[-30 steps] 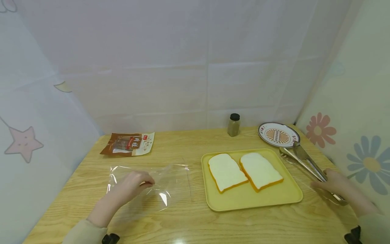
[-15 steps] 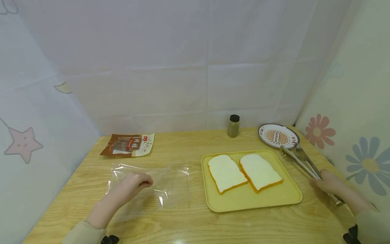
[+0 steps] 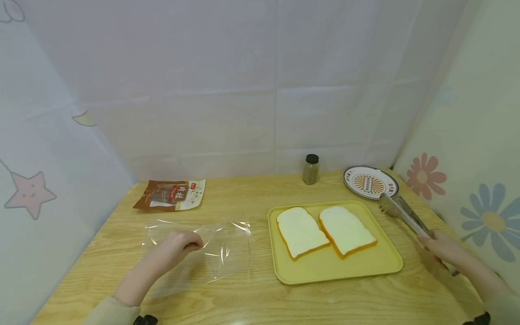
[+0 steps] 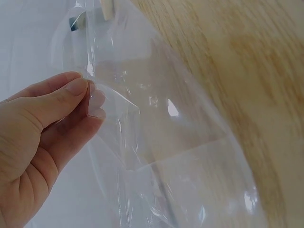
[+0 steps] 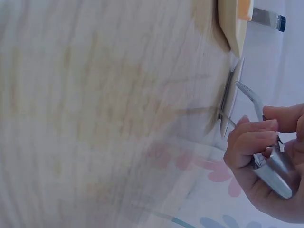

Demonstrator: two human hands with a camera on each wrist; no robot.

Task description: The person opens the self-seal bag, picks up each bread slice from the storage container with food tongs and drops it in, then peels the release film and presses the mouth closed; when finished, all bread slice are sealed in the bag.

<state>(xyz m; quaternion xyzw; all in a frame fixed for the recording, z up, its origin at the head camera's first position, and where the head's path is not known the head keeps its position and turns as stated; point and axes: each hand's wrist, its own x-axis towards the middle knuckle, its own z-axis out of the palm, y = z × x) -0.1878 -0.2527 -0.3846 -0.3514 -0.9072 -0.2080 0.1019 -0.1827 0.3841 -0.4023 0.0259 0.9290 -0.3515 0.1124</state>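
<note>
In the head view my left hand [image 3: 172,248] pinches a clear plastic bag [image 3: 227,248] over the left of the table. Up close in the left wrist view, thumb and fingertips hold an edge of the bag [image 4: 156,114]. On the right, my right hand [image 3: 444,248] grips metal tongs [image 3: 408,216], their tips pointing away toward the plate. The right wrist view shows fingers curled round the shiny tongs [image 5: 278,175], with the two arms apart. Between the hands lies a yellow tray [image 3: 325,273] bearing two bread slices [image 3: 302,230], side by side.
A patterned plate [image 3: 369,183] lies at the back right, beyond the tongs' tips. Left of it stands a small black-capped jar [image 3: 310,170]. A brown and white food packet [image 3: 170,195] is at the back left. Printed cloth walls enclose the table's back and sides.
The tongs in my right hand have shifted slightly and their tips have drawn closer together. The plastic bag's folds have shifted a little while my left hand stays nearly in place.
</note>
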